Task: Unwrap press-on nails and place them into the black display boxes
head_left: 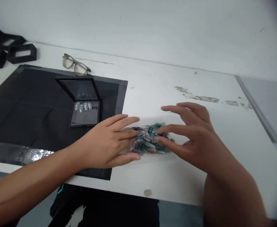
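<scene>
A heap of glossy press-on nails in green, teal and purplish tones lies in a shallow clear plastic tray. My left hand rests over the left end of the heap with its fingers spread, fingertips touching or just above the nails. From the right, my right hand reaches in; thumb and one finger are close to the nails, the other fingers stretched out and apart. Nothing shows held in either hand. To the left, a black flat case stands with its lid raised, several clear nails inside it.
The case sits on a black mat taped onto the white table. Behind it lie eyeglasses. Black box-shaped frames stand at the far left. A grey-edged panel is at the right, beside worn marks on the tabletop.
</scene>
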Demonstrator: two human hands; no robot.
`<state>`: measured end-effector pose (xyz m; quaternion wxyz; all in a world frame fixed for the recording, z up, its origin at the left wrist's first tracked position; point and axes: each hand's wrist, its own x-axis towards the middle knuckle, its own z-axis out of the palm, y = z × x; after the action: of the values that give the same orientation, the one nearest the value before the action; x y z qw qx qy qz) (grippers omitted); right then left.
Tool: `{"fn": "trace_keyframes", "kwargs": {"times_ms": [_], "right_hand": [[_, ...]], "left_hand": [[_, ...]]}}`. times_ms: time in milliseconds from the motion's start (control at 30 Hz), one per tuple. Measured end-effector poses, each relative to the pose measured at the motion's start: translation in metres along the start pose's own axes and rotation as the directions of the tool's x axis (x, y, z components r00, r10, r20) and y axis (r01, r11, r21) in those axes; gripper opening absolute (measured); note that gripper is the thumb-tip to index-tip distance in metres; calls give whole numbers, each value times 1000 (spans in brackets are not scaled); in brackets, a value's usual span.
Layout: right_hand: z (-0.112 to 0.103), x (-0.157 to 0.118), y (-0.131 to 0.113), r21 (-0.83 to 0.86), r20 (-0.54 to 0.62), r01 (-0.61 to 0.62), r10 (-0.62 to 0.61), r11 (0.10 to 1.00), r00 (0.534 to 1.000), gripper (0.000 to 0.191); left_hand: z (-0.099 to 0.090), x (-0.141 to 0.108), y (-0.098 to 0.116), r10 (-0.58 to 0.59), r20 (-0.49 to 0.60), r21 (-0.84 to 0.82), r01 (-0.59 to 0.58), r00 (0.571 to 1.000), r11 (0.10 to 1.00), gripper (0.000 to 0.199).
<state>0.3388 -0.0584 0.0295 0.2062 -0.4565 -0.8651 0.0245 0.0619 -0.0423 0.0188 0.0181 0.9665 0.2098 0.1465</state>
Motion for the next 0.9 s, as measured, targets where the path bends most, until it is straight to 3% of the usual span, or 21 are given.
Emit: {"fn": "trace_keyframes", "kwargs": {"times_ms": [300,667,900], "right_hand": [[17,11,-11,24,150,-56,52,998,987,16],[13,6,2,31,209,-146,136,989,968,16],[16,10,-3,5,211,-65,62,998,975,24]], "left_hand": [[0,-2,0,28,-21,-14,-28,999,1000,40],[1,-3,0,21,-77,-73,-27,997,997,35],[3,-3,1,20,-36,-138,-25,999,990,36]]}}
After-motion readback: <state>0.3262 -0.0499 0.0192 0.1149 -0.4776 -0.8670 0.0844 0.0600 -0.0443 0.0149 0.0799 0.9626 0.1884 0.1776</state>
